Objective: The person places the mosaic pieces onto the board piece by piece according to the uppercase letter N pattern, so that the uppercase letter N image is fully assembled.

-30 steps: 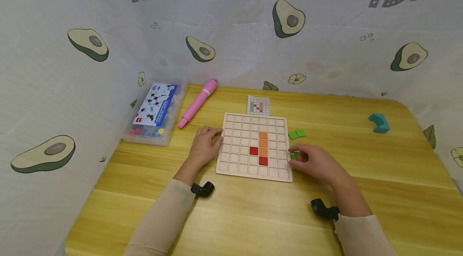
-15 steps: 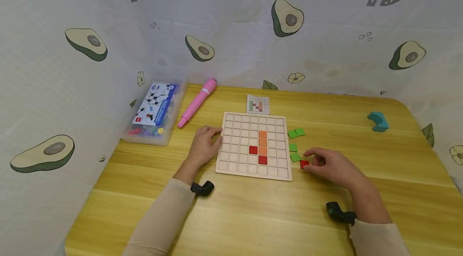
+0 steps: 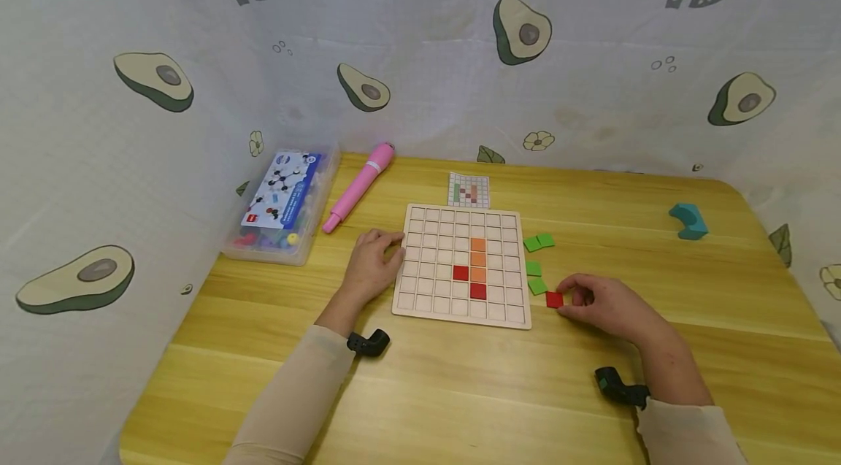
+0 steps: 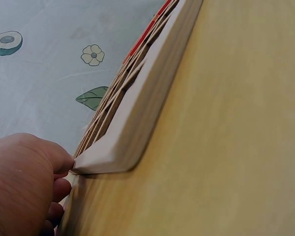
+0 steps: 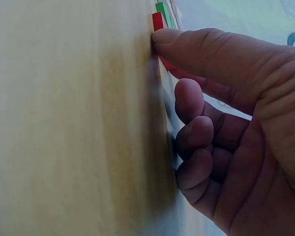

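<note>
In the head view a wooden grid board (image 3: 423, 269) lies mid-table, bearing three orange tiles (image 3: 478, 259) in a column and two red tiles (image 3: 478, 291). My left hand (image 3: 370, 266) rests its thumb and index finger against the board's left edge; the left wrist view shows a fingertip at the board's corner. Right of the board, my right hand (image 3: 601, 306) pinches a loose red tile (image 3: 555, 299) at its right side, the tile low by the tabletop. In the right wrist view the thumb covers part of this tile. Several green tiles (image 3: 534, 268) lie along the board's right edge.
A small printed grid card (image 3: 469, 191) lies behind the board. Farther left are a pink pen-like stick (image 3: 358, 187) and a clear plastic box (image 3: 282, 195) of coloured parts. A teal curved block (image 3: 688, 222) sits at the right. A patterned cloth hangs behind the table.
My right hand has moved right and towards me from the green tiles, uncovering them and the loose red tile at its fingertips. My left hand has stayed at the board's edge.
</note>
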Available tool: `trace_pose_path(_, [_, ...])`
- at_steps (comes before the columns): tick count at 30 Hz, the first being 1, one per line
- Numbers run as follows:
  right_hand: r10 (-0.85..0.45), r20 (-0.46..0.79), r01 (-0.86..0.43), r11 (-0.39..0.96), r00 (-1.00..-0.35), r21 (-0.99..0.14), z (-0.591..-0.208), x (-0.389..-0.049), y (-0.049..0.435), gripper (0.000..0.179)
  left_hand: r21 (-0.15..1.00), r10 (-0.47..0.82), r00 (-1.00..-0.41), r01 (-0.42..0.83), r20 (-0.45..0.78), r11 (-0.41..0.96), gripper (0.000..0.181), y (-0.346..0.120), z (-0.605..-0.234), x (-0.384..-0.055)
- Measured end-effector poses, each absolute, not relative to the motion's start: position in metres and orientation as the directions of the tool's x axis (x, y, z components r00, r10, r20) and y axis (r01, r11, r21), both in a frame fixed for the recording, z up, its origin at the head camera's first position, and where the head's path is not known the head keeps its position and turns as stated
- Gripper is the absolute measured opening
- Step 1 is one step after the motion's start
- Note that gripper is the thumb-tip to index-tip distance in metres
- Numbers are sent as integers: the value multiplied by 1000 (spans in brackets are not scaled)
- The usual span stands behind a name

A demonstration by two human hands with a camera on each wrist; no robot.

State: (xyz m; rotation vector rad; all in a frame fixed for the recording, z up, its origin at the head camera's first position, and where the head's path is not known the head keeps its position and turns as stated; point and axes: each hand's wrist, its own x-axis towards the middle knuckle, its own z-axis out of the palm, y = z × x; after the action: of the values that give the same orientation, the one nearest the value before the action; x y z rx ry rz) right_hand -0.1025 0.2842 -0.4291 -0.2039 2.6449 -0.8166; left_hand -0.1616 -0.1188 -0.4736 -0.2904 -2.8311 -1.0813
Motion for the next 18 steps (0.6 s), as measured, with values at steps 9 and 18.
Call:
trace_pose_path(9, [-230, -289, -27, 822, -929, -569, -429, -101, 282, 28, 653, 141, -978, 208, 154, 728, 36, -119, -473, -161])
trace_pose_path(18, [-223, -299, -26, 838, -928, -544, -429, -102, 283, 29, 651, 140, -977, 213, 162, 729, 35, -119, -474, -162])
